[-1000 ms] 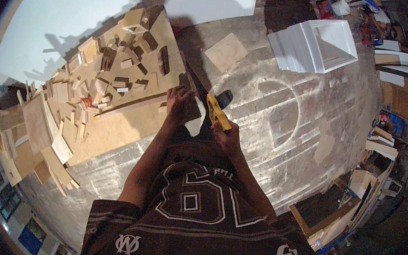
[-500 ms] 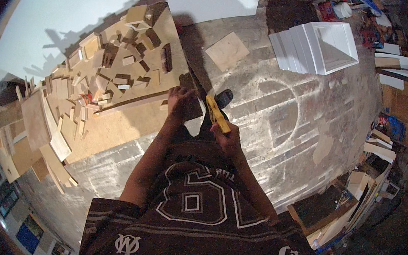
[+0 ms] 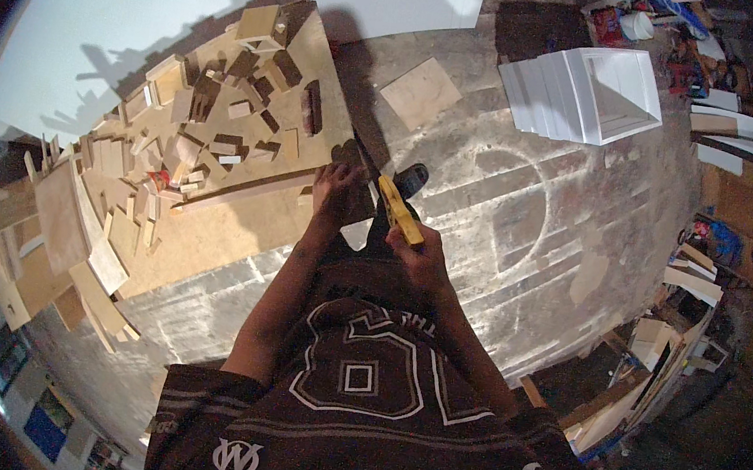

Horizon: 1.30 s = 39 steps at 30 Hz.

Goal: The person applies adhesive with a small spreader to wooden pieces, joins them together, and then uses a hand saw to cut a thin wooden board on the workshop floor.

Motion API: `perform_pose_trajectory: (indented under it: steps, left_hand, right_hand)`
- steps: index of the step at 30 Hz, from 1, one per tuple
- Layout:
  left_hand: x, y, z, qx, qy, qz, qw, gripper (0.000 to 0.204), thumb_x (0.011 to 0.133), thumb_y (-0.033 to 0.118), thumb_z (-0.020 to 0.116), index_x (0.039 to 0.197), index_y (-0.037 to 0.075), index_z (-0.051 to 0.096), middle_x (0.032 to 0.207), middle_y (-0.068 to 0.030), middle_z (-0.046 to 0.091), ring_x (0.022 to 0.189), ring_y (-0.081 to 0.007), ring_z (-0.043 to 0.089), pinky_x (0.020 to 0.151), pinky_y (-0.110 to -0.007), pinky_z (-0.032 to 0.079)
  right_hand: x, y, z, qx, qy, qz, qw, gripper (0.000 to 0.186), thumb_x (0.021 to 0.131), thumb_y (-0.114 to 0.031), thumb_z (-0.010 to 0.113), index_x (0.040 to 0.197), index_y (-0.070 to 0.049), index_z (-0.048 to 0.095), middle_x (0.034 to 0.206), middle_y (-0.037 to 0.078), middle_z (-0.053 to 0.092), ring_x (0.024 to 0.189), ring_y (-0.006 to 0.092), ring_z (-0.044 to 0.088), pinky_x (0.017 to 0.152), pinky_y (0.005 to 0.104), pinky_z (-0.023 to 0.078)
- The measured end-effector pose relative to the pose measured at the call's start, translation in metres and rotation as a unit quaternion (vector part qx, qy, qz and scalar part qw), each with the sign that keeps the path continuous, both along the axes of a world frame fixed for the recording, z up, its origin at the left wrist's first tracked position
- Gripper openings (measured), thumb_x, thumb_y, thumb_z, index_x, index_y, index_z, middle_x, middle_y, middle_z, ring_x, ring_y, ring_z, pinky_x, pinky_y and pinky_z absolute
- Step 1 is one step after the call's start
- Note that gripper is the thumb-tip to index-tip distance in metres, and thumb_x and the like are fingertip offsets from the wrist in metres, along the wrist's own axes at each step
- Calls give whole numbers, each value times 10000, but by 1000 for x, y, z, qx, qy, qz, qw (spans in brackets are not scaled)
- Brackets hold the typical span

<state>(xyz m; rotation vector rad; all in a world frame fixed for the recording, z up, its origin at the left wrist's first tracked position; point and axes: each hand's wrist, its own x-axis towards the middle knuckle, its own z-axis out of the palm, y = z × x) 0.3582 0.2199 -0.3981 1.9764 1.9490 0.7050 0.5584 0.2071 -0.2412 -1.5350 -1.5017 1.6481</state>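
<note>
Item, nearest: right hand [image 3: 424, 256], fingers wrapped shut around a yellow-handled tool [image 3: 400, 211], seemingly a utility knife; the tool slants up and away from the fist toward the board edge. A dark shoe tip [image 3: 412, 179] shows on the floor just beyond it.

Item, beside it: left hand [image 3: 337, 188], fingers spread and pressed flat at the near corner of a large board [image 3: 212, 246]. Nothing is gripped; the hand rests on the board's edge, close to the tool's tip. Whether the blade touches the material cannot be told.

Item, beyond the left fingers: a long thin strip [image 3: 244, 193] lying along the board, then a dense scatter of small cut wood blocks [image 3: 215, 120] covering the board's far half. Many pieces are already cut and heaped there; the near part of the board is bare, so by judgement cutting is well along, yet the piece under the hands is not finished.

Item, left of the fingers, further off: stacked offcut panels [image 3: 60, 223] leaning at the board's side.

Item, far ahead of the right fingers: a loose square panel [image 3: 420, 92] on the concrete floor [image 3: 523, 222], and a white open box frame [image 3: 590, 92] well apart from it.

Item, farthest: a large white sheet [image 3: 98, 18] past the blocks.
</note>
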Motion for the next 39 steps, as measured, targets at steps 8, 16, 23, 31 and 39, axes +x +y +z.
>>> perform_pose_trajectory:
  steps: [8,16,23,31,39]
  left_hand:
    - [1,-2,10,10,22,-24,999,366,737,250,708,1097,185,695,996,-57,648,1022,-264,604,878,-459,434]
    - [0,-3,-4,14,19,2,1000,331,756,225,698,1086,198,709,980,-50,648,1037,-257,600,884,-455,430]
    - [-1,-1,-4,30,-3,-1,1000,331,743,220,704,1073,207,713,959,-40,658,1033,-252,605,862,-456,432]
    - [4,11,22,-44,-19,-16,999,322,708,220,734,1027,188,716,945,-30,688,1036,-259,630,940,-480,422]
    - [-3,15,55,42,-106,51,992,243,761,199,780,994,157,728,921,-43,730,952,-238,682,957,-468,414]
  right_hand:
    - [-25,29,-20,-108,28,-35,993,274,961,-265,645,829,-28,606,635,-14,527,573,81,464,517,295,379]
    - [-6,5,10,-79,45,-106,990,307,988,-332,622,850,-58,614,626,-48,504,507,40,452,434,223,337]
    - [-15,22,23,-119,39,-71,990,320,987,-350,620,859,-57,606,627,-53,491,507,41,440,444,227,334]
    - [-27,19,-81,-112,-41,-17,993,316,947,-307,660,841,-12,630,628,30,571,609,136,521,582,342,425]
    - [34,29,-80,-44,-48,-105,992,330,973,-317,641,812,-29,636,623,-49,514,545,60,463,482,275,365]
